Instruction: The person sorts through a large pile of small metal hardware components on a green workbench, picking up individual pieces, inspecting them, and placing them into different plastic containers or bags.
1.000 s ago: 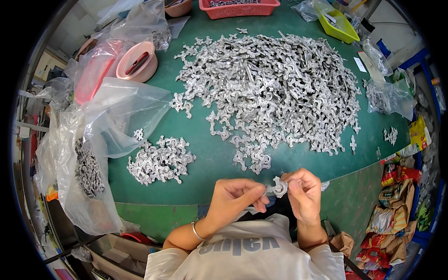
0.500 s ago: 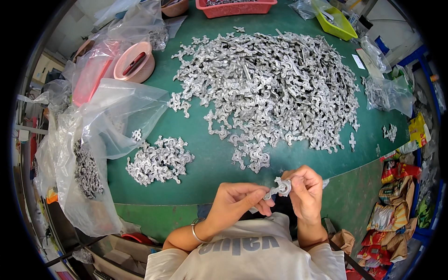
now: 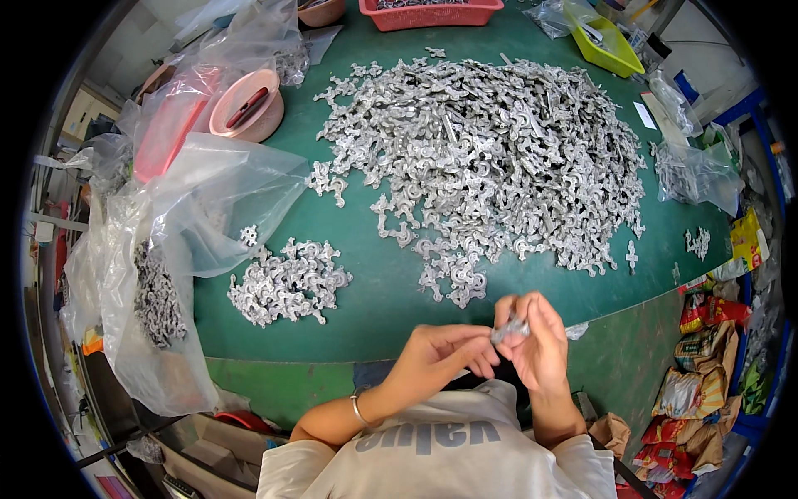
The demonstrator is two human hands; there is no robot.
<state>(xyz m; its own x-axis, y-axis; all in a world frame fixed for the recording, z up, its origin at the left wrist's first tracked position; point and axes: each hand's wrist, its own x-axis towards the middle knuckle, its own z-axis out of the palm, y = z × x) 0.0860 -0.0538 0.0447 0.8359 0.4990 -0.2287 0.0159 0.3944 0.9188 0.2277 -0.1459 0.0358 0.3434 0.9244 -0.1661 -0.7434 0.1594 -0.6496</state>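
Between my two hands, in front of the table's near edge, is a small silver-grey metal casting (image 3: 509, 332), slightly blurred and partly covered by fingers. My right hand (image 3: 539, 345) is closed, pinching it between thumb and fingers. The fingertips of my left hand (image 3: 449, 353) are closed at the casting's left end. Beyond my hands a large heap of similar metal castings (image 3: 499, 158) spreads over the green table (image 3: 366, 333). A smaller pile of them (image 3: 289, 281) lies to the left of my hands.
At the left lies a clear plastic bag (image 3: 166, 366) with dark metal parts inside. A pink bowl (image 3: 266, 125) behind it holds a red-handled tool (image 3: 247, 108). Far back stand a red basket (image 3: 432, 18) and a yellow-green basket (image 3: 611, 50). Colourful packets (image 3: 682, 391) are stacked at the right.
The casting has turned and tilted between my fingers, and more of it is covered by my right hand. My left hand has shifted slightly right. The whole view has moved a little.
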